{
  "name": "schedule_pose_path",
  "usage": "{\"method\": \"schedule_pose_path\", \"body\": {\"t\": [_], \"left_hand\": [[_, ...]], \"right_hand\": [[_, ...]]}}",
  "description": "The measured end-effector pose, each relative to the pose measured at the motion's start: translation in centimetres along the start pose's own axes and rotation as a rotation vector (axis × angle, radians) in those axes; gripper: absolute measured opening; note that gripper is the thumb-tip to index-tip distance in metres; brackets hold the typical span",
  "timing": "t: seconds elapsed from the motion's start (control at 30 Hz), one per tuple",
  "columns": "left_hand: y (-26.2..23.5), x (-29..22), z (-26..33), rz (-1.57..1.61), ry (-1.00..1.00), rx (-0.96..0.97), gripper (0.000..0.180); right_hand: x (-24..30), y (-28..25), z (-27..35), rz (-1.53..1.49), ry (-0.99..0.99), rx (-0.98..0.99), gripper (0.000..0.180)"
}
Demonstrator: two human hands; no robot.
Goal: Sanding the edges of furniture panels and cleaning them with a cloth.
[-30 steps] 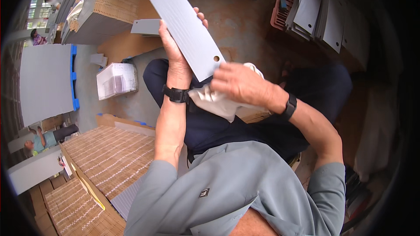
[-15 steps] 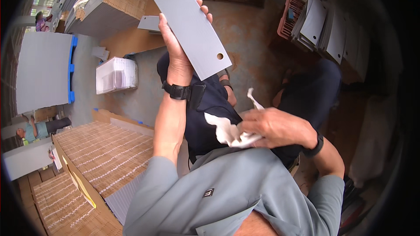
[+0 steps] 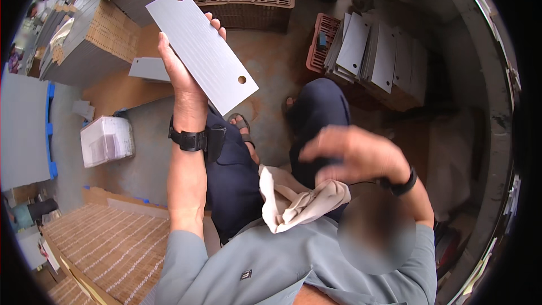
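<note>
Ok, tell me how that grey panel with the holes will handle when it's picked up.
The grey panel probably stays stiff: it juts flat beyond the left hand without sagging. It seems light, since one hand holds it up by an edge. Its smooth face may be slippery. The right hand holds a cloth.

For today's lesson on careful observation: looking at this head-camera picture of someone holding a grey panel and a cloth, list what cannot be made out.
- Right hand: motion-blurred, so its grip on the cloth is unclear.
- Grey panel: its underside faces away, and the left hand covers part of one edge.
- Stacked grey panels: overlapping, so they cannot be counted.
- Right rim, head view: dark and bent by the fisheye lens.
</note>
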State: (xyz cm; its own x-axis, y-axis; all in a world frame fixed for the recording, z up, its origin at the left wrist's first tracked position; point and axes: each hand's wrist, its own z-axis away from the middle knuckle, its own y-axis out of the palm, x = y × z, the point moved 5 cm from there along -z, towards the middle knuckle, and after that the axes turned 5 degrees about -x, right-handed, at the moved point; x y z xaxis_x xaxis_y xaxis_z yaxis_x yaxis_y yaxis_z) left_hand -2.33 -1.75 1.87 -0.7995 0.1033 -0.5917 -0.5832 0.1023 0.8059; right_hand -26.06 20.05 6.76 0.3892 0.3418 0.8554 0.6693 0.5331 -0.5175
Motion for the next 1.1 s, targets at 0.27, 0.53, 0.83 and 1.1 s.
{"method": "schedule_pose_path", "body": {"t": [0.27, 0.53, 0.83, 1.1], "left_hand": [[-0.2, 3.5, -5.3, -0.051, -0.079, -0.060, 0.077], [-1.3, 3.2, -6.3, 0.018, -0.152, -0.117, 0.076], [-2.1, 3.2, -6.6, 0.115, -0.222, -0.065, 0.073], [-0.2, 5.2, -6.4, 0.181, -0.301, 0.060, 0.071]], "right_hand": [[-29.8, -18.4, -8.7, 0.719, 0.833, -0.428, 0.040], [-39.5, -15.5, -11.6, 0.793, 0.987, -0.264, 0.039], [-28.8, -16.3, -13.7, 0.229, 0.483, -0.607, 0.037], [-10.8, -9.4, -8.9, -0.574, -0.044, -0.601, 0.044]]}}
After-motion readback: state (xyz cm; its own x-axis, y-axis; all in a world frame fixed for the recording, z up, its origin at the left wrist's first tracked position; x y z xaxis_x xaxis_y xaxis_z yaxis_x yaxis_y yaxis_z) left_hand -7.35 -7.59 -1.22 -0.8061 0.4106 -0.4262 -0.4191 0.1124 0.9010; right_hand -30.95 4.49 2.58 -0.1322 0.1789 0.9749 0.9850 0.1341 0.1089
